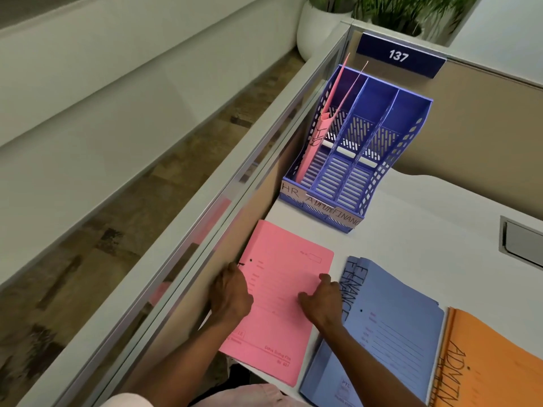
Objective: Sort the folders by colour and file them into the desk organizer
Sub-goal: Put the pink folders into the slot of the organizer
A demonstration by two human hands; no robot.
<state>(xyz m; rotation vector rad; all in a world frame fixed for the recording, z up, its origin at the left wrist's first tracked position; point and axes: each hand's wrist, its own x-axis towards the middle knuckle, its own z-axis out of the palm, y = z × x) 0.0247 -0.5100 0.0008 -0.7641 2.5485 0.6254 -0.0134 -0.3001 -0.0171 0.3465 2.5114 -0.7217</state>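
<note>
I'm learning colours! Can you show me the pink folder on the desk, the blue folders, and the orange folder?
pink folder (289,324), head view, bare middle of its cover.
blue folders (393,327), head view, top folder's cover.
orange folder (493,356), head view, its cover near the writing.

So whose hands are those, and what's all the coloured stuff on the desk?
There is no machine here. A person wears a camera on their head, so this one picture looks down at their own two hands.

The left hand and the right hand both lie flat on a pink folder resting on the white desk. Neither hand has lifted it; they just press on it.

Beside it is a pile of blue folders marked FINANCE, then orange folders marked ADMIN.

At the back stands a purple organizer with three slots labelled HR, ADMIN and FINANCE. Pink folders already stand in the HR slot; the other two slots look empty.
</note>
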